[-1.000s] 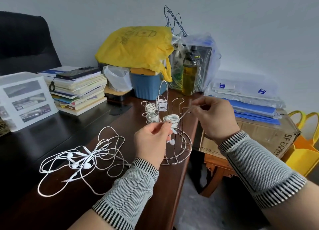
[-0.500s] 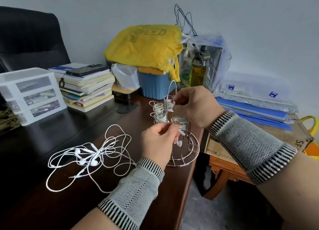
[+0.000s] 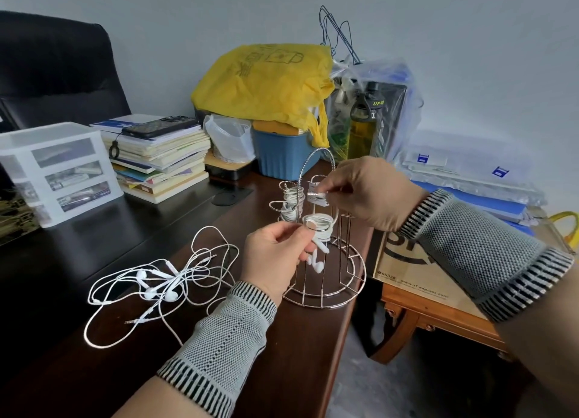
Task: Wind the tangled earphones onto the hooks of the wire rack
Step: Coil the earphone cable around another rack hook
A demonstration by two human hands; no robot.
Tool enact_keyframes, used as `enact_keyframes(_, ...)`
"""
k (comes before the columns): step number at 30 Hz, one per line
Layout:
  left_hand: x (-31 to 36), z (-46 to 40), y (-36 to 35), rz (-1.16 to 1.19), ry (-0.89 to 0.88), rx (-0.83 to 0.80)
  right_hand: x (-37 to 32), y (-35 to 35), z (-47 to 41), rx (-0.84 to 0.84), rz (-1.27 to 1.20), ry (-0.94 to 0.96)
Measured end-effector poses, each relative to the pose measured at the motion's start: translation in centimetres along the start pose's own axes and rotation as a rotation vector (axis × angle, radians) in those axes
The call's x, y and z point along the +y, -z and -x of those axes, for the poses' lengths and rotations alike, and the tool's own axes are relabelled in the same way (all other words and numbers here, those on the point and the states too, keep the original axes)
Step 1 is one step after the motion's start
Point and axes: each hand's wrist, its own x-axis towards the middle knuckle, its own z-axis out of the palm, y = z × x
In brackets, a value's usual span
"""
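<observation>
On the dark worktop our wire rack stands near the right edge. Our left hand pinches the front coil; our right hand, moved in from the right, pinches cord at a rear hook. Tangled earphones lie left.

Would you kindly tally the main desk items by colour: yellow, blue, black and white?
Yellow: 1, the plastic bag
Blue: 1, the bin
Black: 1, the phone
White: 2, the drawer unit and the loose earphones
Total: 5
</observation>
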Motion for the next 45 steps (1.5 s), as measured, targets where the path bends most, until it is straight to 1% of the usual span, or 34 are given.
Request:
enact_keyframes(5,-0.2,-0.1,-0.1,0.02,-0.018,-0.022,0.0,-0.1,0.5,-0.103,0.146,0.11)
enact_keyframes(9,-0.4,-0.2,-0.2,0.007,-0.047,-0.002,-0.5,0.4,0.0,-0.204,0.254,0.107)
enact_keyframes(12,-0.6,-0.2,-0.3,-0.035,-0.083,0.021,-0.7,0.9,-0.4,-0.281,0.272,0.089)
enact_keyframes(14,-0.7,-0.2,-0.3,-0.04,-0.098,0.036,-0.7,1.1,-0.5,-0.298,0.232,0.073)
enact_keyframes(17,-0.7,-0.2,-0.4,-0.046,-0.109,0.042,-0.5,1.1,-0.4,-0.273,0.142,0.046)
enact_keyframes(25,-0.6,0.1,-0.7,-0.049,-0.118,0.059,-0.4,0.2,-0.6,-0.263,0.058,0.016)
enact_keyframes(31,-0.6,0.0,-0.7,-0.07,-0.126,0.061,-0.1,0.3,-0.1,-0.254,-0.108,-0.015)
enact_keyframes(36,-0.6,0.1,-0.7,-0.087,-0.127,0.074,-0.2,0.6,0.3,-0.231,-0.177,-0.029)
enact_keyframes(40,-0.5,0.3,-0.9,-0.108,-0.141,0.071,0.1,0.4,0.4,-0.249,-0.255,-0.064)
enact_keyframes(45,-0.3,0.4,-1.0,-0.089,-0.142,0.063,0.0,0.1,0.3,-0.245,-0.293,-0.067)
